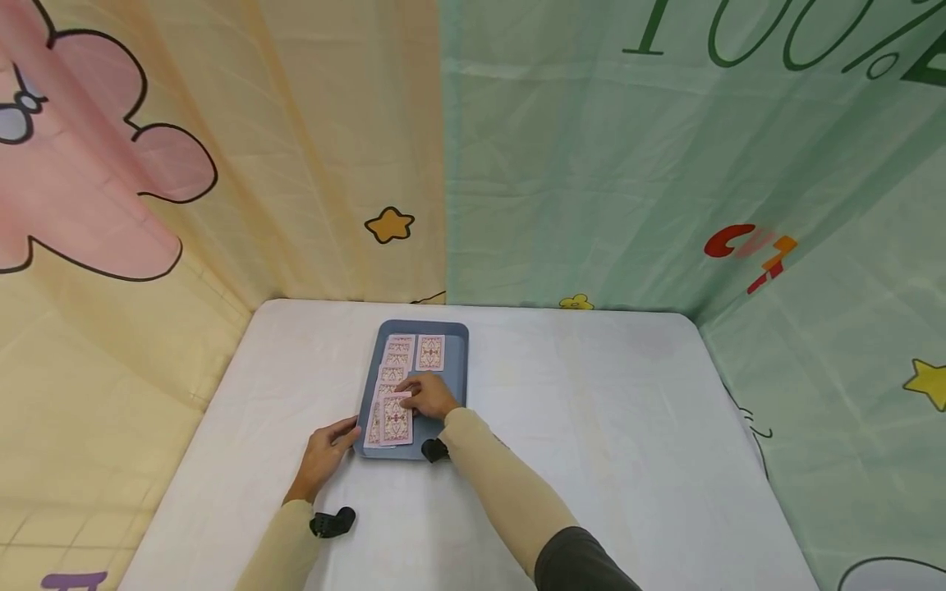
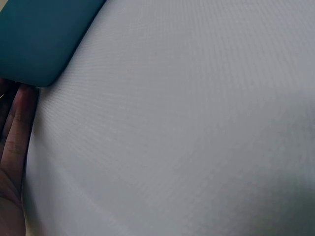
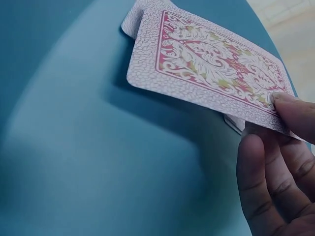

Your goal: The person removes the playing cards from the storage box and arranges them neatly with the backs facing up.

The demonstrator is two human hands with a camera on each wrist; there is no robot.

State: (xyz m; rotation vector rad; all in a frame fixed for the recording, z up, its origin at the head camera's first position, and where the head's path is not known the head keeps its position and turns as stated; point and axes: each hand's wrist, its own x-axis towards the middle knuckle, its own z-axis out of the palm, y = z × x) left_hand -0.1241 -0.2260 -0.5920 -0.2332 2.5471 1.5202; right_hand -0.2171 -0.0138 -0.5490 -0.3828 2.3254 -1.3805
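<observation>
A blue-grey tray (image 1: 456,386) lies on the table with several playing cards, backs up with a red pattern. Overlapping cards (image 1: 397,353) run down its left side, and a single card (image 1: 430,352) lies at the upper right. My right hand (image 1: 431,396) pinches one playing card (image 3: 221,64) between thumb and fingers, raised a little above the tray, its shadow falling beneath. Below it, the edges of other cards peek out. My left hand (image 1: 327,447) touches the tray's left rim near the lower corner with extended fingers (image 2: 17,132).
A white cloth (image 1: 576,427) covers the table. Printed curtains (image 1: 332,148) stand behind it and along both sides. Each wrist carries a black camera mount, one at the left wrist (image 1: 332,523) and one at the right (image 1: 434,449).
</observation>
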